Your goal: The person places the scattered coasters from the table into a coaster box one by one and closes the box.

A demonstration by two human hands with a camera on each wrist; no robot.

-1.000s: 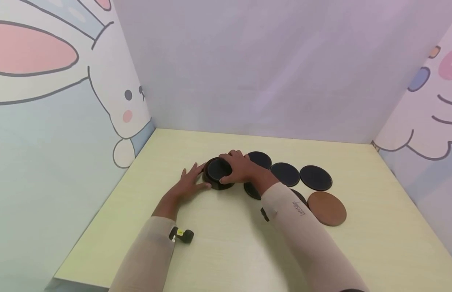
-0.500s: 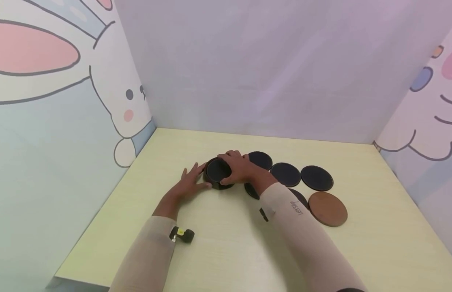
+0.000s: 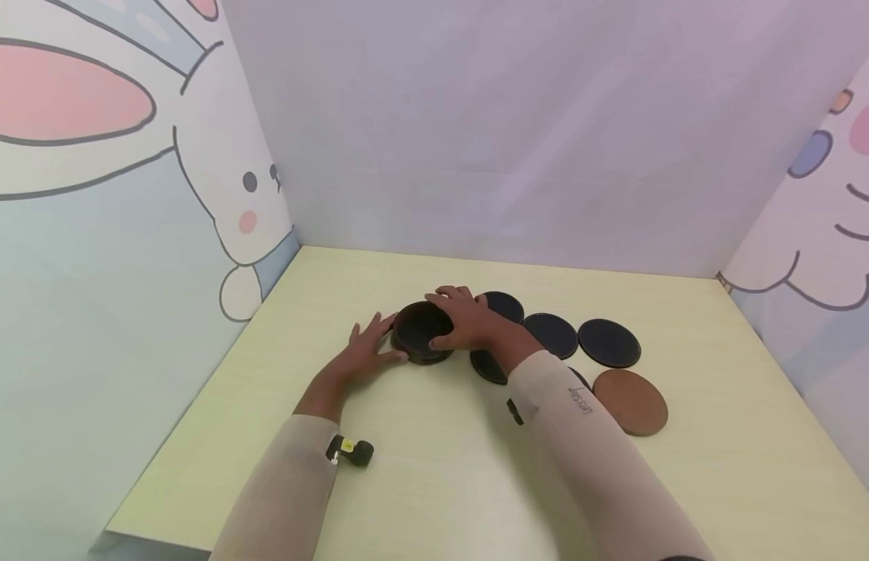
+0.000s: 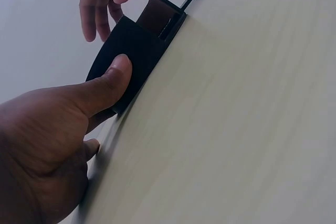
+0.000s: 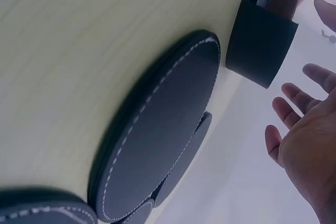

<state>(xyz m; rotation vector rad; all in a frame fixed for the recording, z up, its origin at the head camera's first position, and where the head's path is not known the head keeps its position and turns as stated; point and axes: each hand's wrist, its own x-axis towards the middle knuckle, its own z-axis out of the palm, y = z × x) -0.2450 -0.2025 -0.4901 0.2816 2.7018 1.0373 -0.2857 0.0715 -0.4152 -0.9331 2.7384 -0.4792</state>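
- Two hands meet at a round dark brown leather coaster holder (image 3: pixel 422 333) standing on the pale yellow wooden counter (image 3: pixel 434 483), left of the middle.
- The left hand (image 3: pixel 364 354) lies flat on the counter against the holder's left side; in the left wrist view its thumb (image 4: pixel 113 80) presses on the holder's dark wall, and the other fingers are straight.
- The right hand (image 3: pixel 469 321) hangs over the holder's right rim with its fingers spread and relaxed, gripping nothing; the right wrist view shows its palm open and just clear of the holder (image 5: pixel 261 43).
- Whether a coaster sits inside the holder cannot be told for sure; its top looks dark.
- Three round black leather coasters lie in a row to the right of the holder: one behind the right hand (image 3: pixel 506 305), one in the middle (image 3: pixel 555 333), one furthest right (image 3: pixel 609 343).
- Another black coaster (image 3: pixel 486 366) peeks out from under the right wrist, and its white edge stitching shows in the right wrist view (image 5: pixel 157 129).
- A round brown leather coaster (image 3: pixel 632 401) lies nearest the person, just beside the right sleeve (image 3: pixel 588 452).
- A small black camera (image 3: pixel 351 451) is strapped to the left sleeve.
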